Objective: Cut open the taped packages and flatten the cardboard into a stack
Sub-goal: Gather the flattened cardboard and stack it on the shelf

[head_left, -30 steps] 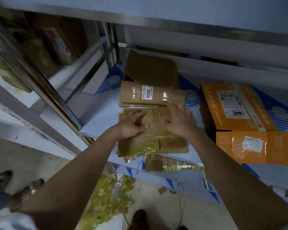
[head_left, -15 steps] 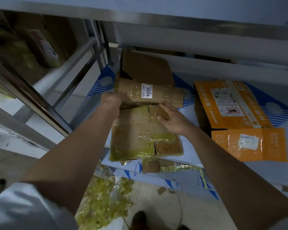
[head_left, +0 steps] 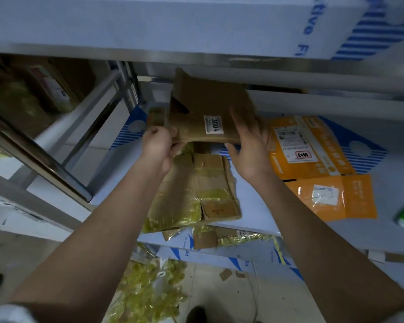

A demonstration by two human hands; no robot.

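The left hand (head_left: 158, 145) curls its fingers round the near left corner of the brown box (head_left: 210, 108), while the right hand (head_left: 250, 145) lies against its right side with fingers nearly straight.

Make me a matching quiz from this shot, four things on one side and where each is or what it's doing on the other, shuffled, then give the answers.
Things:
1. Brown box with the 3004 label
2. Orange box
3. Flattened brown cardboard wrapped in yellowish tape
4. Crumpled yellow tape

Places or states:
A. On the floor below the shelf edge
B. Lying flat on the shelf, between the two forearms
C. Held between the left hand and right hand
D. On the shelf, right of the right hand

Pairs: 1-C, 2-D, 3-B, 4-A
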